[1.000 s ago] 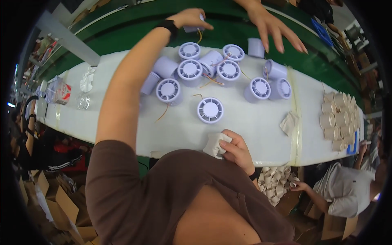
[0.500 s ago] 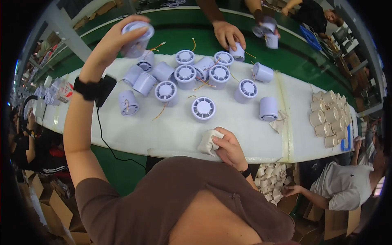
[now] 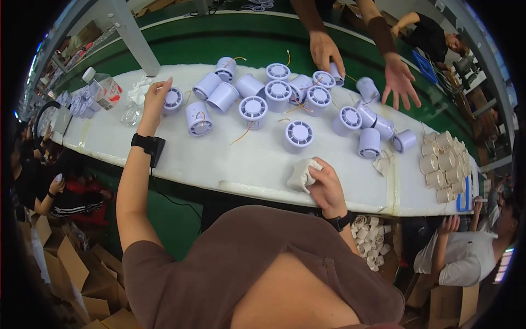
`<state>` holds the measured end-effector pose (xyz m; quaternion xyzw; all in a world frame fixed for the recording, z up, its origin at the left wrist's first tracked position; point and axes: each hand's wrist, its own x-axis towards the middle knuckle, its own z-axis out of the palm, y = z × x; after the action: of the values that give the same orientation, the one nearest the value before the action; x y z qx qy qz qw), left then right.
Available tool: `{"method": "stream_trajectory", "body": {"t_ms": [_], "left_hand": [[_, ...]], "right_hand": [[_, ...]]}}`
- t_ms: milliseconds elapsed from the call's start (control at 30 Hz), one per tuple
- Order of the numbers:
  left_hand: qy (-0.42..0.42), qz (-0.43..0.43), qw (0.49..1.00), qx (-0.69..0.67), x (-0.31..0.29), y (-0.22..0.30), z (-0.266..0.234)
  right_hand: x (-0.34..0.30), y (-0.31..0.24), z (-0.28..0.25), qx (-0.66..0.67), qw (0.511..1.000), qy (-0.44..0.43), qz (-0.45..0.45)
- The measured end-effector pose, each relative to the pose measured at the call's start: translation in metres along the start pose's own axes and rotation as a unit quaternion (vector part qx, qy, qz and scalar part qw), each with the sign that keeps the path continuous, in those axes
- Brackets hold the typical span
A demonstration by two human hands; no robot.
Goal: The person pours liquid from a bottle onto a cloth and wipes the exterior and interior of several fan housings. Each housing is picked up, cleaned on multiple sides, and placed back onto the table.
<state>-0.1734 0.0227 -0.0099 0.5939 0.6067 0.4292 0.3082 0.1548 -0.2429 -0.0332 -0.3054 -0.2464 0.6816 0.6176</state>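
My left hand (image 3: 156, 103) is at the table's far left with its fingers stretched out. It lies against the side of a lavender cylindrical fan unit (image 3: 173, 97) with a slotted round top. My right hand (image 3: 327, 189), low over the near edge, grips a crumpled white cloth (image 3: 302, 175). Ahead of it stands another fan unit (image 3: 299, 135), slotted top up. Several more lavender units are grouped behind, some upright like the unit (image 3: 253, 112), others lying on their sides like the unit (image 3: 223, 96). Thin orange wires with small plugs trail from some.
Across the white padded table (image 3: 263, 164), a co-worker's hand (image 3: 326, 50) touches a unit; their other hand (image 3: 401, 85) is spread open. Cream cylinders (image 3: 445, 162) are stacked at right beside a blue tray (image 3: 464, 194). A clear bottle (image 3: 104, 90) stands at left. A post (image 3: 133, 37) rises behind.
My left hand has lowered the raised fan unit onto the table's left. The co-worker's formerly full hand is now open, and more units lie at right. The view has shifted.
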Motion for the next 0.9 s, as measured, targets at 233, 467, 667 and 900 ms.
{"method": "stream_trajectory", "body": {"t_ms": [233,467,667,900], "left_hand": [[-0.015,0.042,0.998,-0.035,0.012,-0.009,-0.002],[0.083,-0.003,0.994,-0.075,0.016,-0.026,-0.011],[0.109,0.021,0.992,-0.057,0.013,-0.028,-0.016],[0.126,0.215,0.964,-0.095,-0.026,0.060,-0.014]], "right_hand": [[-0.002,0.003,0.004,0.000,0.999,0.036,-0.018],[-0.008,0.005,0.005,0.000,1.000,0.024,-0.019],[-0.012,0.005,0.006,0.020,0.999,0.027,-0.013],[-0.006,0.006,0.010,0.001,0.997,0.075,-0.030]]}}
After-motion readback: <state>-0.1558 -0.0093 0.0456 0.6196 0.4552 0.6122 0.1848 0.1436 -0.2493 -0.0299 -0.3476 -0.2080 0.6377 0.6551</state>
